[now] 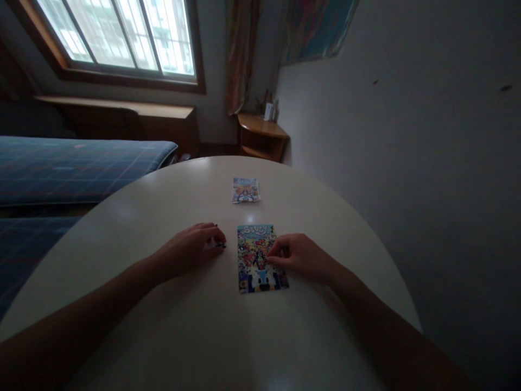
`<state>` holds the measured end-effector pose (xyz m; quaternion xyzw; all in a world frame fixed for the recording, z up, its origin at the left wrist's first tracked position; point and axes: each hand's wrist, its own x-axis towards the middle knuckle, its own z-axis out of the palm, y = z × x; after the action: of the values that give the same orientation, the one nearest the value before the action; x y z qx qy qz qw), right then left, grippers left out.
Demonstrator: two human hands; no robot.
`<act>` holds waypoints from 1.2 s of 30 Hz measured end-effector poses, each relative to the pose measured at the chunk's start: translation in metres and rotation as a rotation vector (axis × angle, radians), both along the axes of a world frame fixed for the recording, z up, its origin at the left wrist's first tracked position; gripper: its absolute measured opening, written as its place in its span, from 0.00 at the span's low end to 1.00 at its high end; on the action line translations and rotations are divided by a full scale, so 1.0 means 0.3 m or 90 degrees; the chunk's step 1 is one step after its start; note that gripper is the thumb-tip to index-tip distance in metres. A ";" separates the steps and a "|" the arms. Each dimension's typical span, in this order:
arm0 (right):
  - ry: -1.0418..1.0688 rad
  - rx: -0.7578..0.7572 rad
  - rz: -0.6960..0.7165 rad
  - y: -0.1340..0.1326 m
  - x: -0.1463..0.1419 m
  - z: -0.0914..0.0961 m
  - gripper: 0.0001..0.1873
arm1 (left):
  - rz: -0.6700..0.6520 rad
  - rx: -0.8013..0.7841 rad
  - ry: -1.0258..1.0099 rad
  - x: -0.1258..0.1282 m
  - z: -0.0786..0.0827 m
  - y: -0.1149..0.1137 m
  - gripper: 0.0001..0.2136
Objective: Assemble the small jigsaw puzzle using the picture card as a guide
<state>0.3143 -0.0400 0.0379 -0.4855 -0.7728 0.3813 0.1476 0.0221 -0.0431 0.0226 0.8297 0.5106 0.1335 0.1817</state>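
Note:
A colourful printed sheet or booklet (pixel 257 258) lies flat on the table, with a blue and white cartoon dog face at its bottom edge. My right hand (pixel 299 255) rests over its right side, thumb and fingertips pinched against the print; whatever they hold, if anything, is too small to make out. Left of the sheet, my left hand (pixel 197 244) lies on the table with curled fingers. Between its thumb and forefinger shows a small dark blue piece (pixel 221 246). Farther back lies a small printed packet (pixel 246 190) in similar colours.
The round white table (pixel 163 336) fills the foreground. A bed with a blue plaid cover (pixel 73 168) stands to the left, and a wall (pixel 386 152) runs along the right. Behind are a wooden corner shelf (pixel 262 126), a desk (pixel 130 108) and a window (pixel 118 35).

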 end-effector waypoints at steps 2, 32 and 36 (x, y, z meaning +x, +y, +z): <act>0.001 -0.003 0.000 -0.001 -0.002 -0.001 0.07 | -0.001 0.002 0.002 -0.001 0.000 0.000 0.08; 0.076 0.078 0.019 -0.054 -0.055 0.049 0.09 | 0.033 -0.088 -0.353 0.136 -0.007 -0.079 0.07; 0.155 0.044 0.039 -0.087 -0.090 0.047 0.11 | 0.033 -0.124 -0.449 0.162 0.003 -0.102 0.08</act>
<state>0.2875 -0.0661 0.0519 -0.4064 -0.7762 0.4150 0.2452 0.0709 -0.0737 0.0236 0.6982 0.4478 0.3666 0.4214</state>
